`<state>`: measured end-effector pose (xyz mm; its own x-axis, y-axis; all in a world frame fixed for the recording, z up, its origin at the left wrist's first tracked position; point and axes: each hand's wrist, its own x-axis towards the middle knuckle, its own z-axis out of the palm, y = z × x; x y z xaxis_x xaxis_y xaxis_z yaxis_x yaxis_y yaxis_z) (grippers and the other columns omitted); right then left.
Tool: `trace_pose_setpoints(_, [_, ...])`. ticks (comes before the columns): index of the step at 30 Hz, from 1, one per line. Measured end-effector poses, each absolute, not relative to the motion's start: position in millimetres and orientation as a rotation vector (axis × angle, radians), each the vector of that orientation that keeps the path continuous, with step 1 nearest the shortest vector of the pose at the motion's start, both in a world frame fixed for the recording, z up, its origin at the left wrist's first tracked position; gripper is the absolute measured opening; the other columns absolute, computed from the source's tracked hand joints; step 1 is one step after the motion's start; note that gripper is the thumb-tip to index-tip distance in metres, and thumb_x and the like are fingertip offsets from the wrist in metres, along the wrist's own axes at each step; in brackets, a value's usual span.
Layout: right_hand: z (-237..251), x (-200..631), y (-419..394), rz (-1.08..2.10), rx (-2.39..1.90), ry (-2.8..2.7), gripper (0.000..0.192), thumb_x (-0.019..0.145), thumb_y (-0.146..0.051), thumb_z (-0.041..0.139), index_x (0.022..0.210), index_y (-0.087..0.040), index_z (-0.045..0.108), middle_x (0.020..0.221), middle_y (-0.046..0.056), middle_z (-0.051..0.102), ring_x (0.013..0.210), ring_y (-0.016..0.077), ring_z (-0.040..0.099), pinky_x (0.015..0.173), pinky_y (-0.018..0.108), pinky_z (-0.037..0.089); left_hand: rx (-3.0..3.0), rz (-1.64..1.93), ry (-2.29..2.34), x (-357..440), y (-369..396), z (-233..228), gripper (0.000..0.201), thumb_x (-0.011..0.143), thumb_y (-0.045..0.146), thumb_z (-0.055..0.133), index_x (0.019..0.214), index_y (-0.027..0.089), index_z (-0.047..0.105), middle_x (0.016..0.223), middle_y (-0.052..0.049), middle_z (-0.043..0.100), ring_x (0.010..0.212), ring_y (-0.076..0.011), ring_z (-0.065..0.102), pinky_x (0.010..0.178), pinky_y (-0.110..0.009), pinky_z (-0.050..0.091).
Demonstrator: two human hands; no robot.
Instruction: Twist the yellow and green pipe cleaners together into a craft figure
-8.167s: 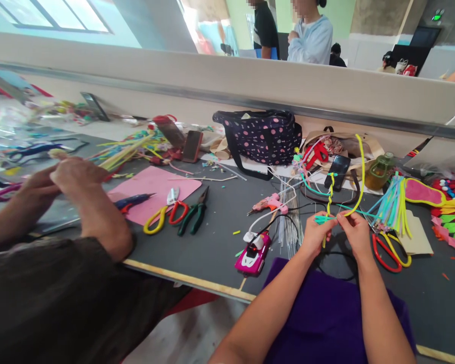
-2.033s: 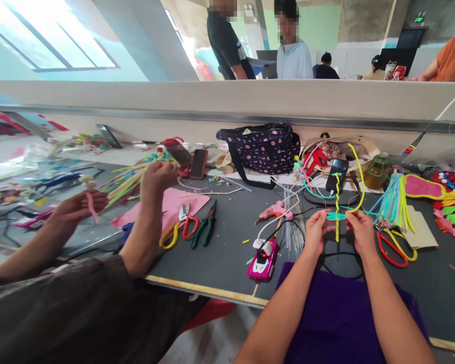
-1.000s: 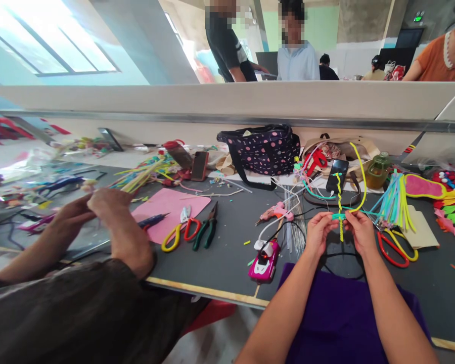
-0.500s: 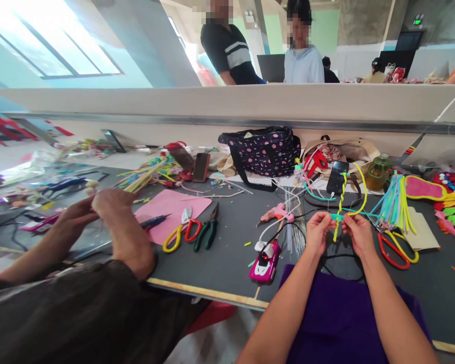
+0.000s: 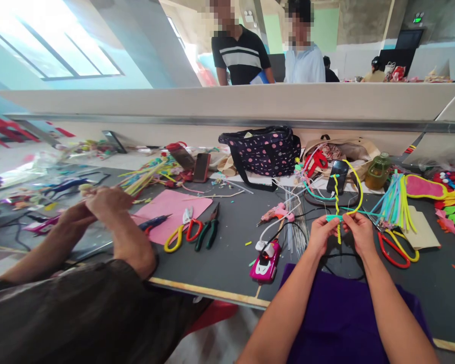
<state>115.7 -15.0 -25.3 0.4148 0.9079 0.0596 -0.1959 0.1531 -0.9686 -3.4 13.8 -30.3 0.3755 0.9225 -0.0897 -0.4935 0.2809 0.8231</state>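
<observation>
My left hand (image 5: 322, 235) is closed, fingertips pinching a teal pipe cleaner (image 5: 330, 218) that crosses a twisted yellow pipe cleaner (image 5: 337, 194). The twisted piece stands nearly upright, its lower end hanging between my hands. Close beside it, my right hand (image 5: 359, 233) is closed in a pinch at the lower end of a curved yellow pipe cleaner (image 5: 360, 187), which arches up above the fingers. How the pieces join is hidden behind my fingertips. Right of my hands lie red-and-yellow-handled scissors (image 5: 396, 248) and a bundle of teal, white and yellow pipe cleaners (image 5: 396, 205).
To the left, a co-worker's hands (image 5: 108, 202) work over the table. Between us lie scissors (image 5: 180, 235), green-handled pliers (image 5: 208, 230), a pink glue gun (image 5: 276, 213) and a magenta power block (image 5: 265, 263). A dark patterned bag (image 5: 267, 151) stands behind, with a phone (image 5: 337, 177) nearby.
My hands stay close together, with the left shifting slightly and the yellow pieces tilting a little left. The co-worker's hands shift slightly left. Across the partition, a person in black moves right.
</observation>
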Motion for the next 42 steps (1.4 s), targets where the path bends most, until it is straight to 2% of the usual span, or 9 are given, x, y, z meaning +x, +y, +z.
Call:
trace_pose_setpoints(4, [-26.2,115.3,-14.0,0.942,-1.138,-0.820,0.028,0.066,-0.044,0.075,0.069,-0.018,0.065,0.060,-0.003,0.059,0.052,0.0108,0.051,0.048,0.022,0.041,0.796,1.032,0.638,-3.5,14.1,-31.4,0.036,0.058,0.034,0.083,0.080,0.010,0.070,0.065,-0.003,0.065,0.053,-0.0106,0.058,0.049,-0.021,0.048])
trace_pose_setpoints(9, [-26.5,111.6,-13.6,0.983,-1.150,-0.827,0.028,0.065,-0.044,0.076,0.070,-0.019,0.065,0.059,-0.003,0.059,0.052,0.0112,0.051,0.049,0.023,0.042,0.700,1.163,0.684,-1.2,13.9,-31.4,0.034,0.052,0.032,0.086,0.073,0.011,0.068,0.060,0.000,0.062,0.049,-0.0071,0.054,0.050,-0.020,0.047])
trace_pose_setpoints(19, [-26.5,110.8,-13.7,1.056,-1.098,-0.778,0.030,0.066,-0.046,0.075,0.073,-0.019,0.065,0.062,-0.003,0.058,0.054,0.0100,0.051,0.048,0.021,0.042,0.725,1.099,0.692,-2.8,15.3,-27.9,0.032,0.055,0.030,0.084,0.074,0.010,0.068,0.057,0.000,0.061,0.046,-0.0072,0.053,0.048,-0.020,0.046])
trace_pose_setpoints(26, [-27.7,107.6,-13.4,0.998,-1.152,-0.824,0.034,0.064,-0.050,0.075,0.071,-0.018,0.065,0.060,-0.002,0.059,0.052,0.0112,0.051,0.049,0.023,0.043,0.651,1.146,0.710,-2.8,15.4,-28.6,0.032,0.050,0.029,0.086,0.068,0.010,0.067,0.057,0.000,0.060,0.046,-0.0062,0.051,0.048,-0.020,0.043])
trace_pose_setpoints(33, [-27.7,109.4,-13.8,1.058,-1.127,-0.755,0.036,0.064,-0.049,0.075,0.082,-0.019,0.069,0.072,0.001,0.066,0.056,0.0122,0.054,0.050,0.024,0.044,0.720,1.031,0.740,-5.3,19.4,-28.2,0.032,0.051,0.031,0.085,0.069,0.011,0.068,0.055,0.001,0.060,0.044,-0.0057,0.047,0.040,-0.018,0.030])
trace_pose_setpoints(42, [-30.3,111.9,-12.0,0.979,-1.128,-0.704,0.036,0.060,-0.047,0.078,0.081,-0.019,0.068,0.070,0.000,0.064,0.056,0.0120,0.053,0.049,0.024,0.044,0.628,0.995,0.666,-5.7,19.2,-28.3,0.040,0.065,0.049,0.075,0.075,0.010,0.067,0.065,-0.006,0.067,0.053,-0.0113,0.059,0.050,-0.021,0.044])
